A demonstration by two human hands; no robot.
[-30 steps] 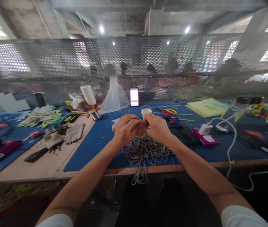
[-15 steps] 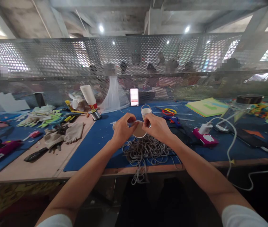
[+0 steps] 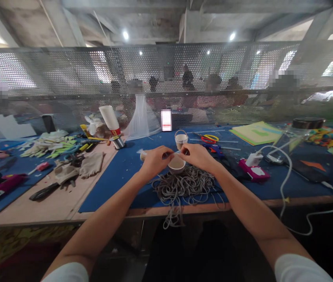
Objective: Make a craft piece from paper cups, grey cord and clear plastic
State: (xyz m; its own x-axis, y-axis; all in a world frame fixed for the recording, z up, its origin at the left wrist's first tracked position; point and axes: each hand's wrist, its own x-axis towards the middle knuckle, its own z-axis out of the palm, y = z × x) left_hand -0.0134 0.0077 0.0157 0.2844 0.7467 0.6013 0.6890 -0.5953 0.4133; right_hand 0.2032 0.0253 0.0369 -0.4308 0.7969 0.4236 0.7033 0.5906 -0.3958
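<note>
A small pale cup (image 3: 176, 166) is between my hands, its opening tilted toward me. My left hand (image 3: 156, 159) pinches the near left part of its rim. My right hand (image 3: 198, 155) pinches the rim on the other side, fingertips close to those of the left. A small bluish-white bit shows between the fingertips; I cannot make out what it is. Under the cup lies a tangled heap of grey cord (image 3: 184, 186), with strands hanging over the table edge. Just beyond my hands stands another small cup with an arched handle (image 3: 181, 141).
Scissors (image 3: 209, 138) and a blue glue gun (image 3: 215, 149) lie to the right, near a magenta power socket (image 3: 256, 171) with a white cable. A stack of paper cups (image 3: 109, 117) leans at left. Gloves (image 3: 92, 164) lie at left, and a lit phone (image 3: 166, 120) stands behind.
The cup has tipped and shifted slightly right, so more of its inside and wall shows. My fingertips have moved a little along the rim, with the left hand slightly lower.
</note>
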